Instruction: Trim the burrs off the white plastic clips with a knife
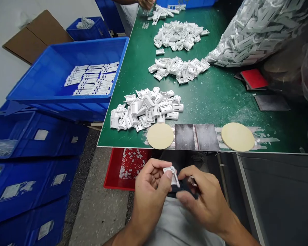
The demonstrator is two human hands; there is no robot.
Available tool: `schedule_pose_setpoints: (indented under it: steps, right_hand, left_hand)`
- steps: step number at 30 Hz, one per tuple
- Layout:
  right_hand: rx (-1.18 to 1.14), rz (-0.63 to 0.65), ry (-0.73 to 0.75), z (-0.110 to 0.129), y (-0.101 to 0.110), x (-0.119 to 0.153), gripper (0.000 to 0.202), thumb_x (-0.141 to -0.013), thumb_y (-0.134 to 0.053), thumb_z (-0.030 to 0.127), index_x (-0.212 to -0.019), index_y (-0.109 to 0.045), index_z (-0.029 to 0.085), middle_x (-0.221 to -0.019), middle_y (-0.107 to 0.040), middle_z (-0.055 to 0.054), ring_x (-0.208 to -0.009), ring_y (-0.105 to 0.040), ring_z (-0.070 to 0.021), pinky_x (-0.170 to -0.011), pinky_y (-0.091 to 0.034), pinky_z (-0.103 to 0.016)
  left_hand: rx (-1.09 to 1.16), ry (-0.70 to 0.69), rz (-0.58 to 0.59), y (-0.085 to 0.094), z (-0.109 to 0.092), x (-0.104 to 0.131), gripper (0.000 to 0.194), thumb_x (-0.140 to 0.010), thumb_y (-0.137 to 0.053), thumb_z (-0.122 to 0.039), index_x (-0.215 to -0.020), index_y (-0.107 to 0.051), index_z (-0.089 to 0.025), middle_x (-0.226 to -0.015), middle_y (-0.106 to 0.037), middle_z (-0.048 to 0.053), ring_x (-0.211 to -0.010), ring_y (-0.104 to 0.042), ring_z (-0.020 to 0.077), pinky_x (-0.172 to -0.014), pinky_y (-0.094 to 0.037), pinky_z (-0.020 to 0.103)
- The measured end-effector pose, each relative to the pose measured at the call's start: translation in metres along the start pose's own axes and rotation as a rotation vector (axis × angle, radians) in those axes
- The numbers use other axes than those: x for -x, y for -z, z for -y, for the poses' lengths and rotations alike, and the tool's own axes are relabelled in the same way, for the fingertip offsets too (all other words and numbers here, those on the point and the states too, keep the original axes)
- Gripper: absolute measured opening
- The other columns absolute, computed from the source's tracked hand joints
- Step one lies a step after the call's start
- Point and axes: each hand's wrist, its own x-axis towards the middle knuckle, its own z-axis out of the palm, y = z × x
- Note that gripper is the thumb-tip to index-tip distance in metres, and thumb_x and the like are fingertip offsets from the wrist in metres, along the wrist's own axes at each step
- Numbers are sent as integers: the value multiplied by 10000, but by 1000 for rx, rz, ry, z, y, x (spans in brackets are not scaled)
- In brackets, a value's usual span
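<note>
A small white plastic part (172, 176) is pinched between the thumb and fingers of my left hand (152, 186), in front of the table's near edge. Just right of it, my right hand (205, 196) is curled around a small metallic object (192, 180), mostly hidden by the fingers. The right thumb and index finger are near the white part, with a small gap. Beyond my hands, a heap of similar white parts (146, 107) lies on the green table (210, 99).
Round cream discs (160, 136) and dark square pads (207, 137) line the table edge. A red bin (118, 174) stands below. Blue crates (66, 99) are at the left. A bulging clear bag (259, 34) sits back right. Another person's hand (146, 4) is at the far end.
</note>
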Motion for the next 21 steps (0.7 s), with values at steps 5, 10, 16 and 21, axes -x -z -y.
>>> schedule_pose_setpoints:
  steps: [5, 10, 16, 21]
  right_hand:
    - [-549, 180, -371, 4, -9, 4, 406, -1050, -372, 430, -783, -581, 207, -694, -612, 29, -592, -498, -102, -532, -366, -231]
    - [-283, 98, -254, 11, -3, 6, 258, -1022, -467, 400, -913, -605, 212, -732, -619, 34, -628, -551, -109, -577, -380, -240]
    - [458, -183, 302, 6, 7, 1, 530, -982, -397, 626, -737, -573, 190, -607, -525, -7, -560, -454, -158, -558, -287, -333]
    - [720, -246, 371, 0, 8, -4, 591, -936, -395, 701, -630, -524, 212, -542, -458, -8, -539, -374, -172, -540, -208, -365]
  left_hand:
    - [261, 55, 282, 3, 2, -1, 169, -875, -737, -318, -1007, -713, -216, -1000, -716, 44, -548, -532, 44, -483, -453, 151]
    - [444, 204, 310, 4, -1, -7, 150, -874, -738, -320, -901, -691, -180, -750, -599, -14, -542, -489, 46, -477, -421, 130]
    - [477, 309, 341, 3, -7, -3, 151, -899, -707, -319, -886, -670, -173, -764, -554, -15, -569, -490, 54, -526, -419, 158]
    - [468, 334, 305, 1, -9, 0, 174, -857, -763, -312, -872, -686, -156, -766, -559, -1, -606, -451, 54, -513, -373, 138]
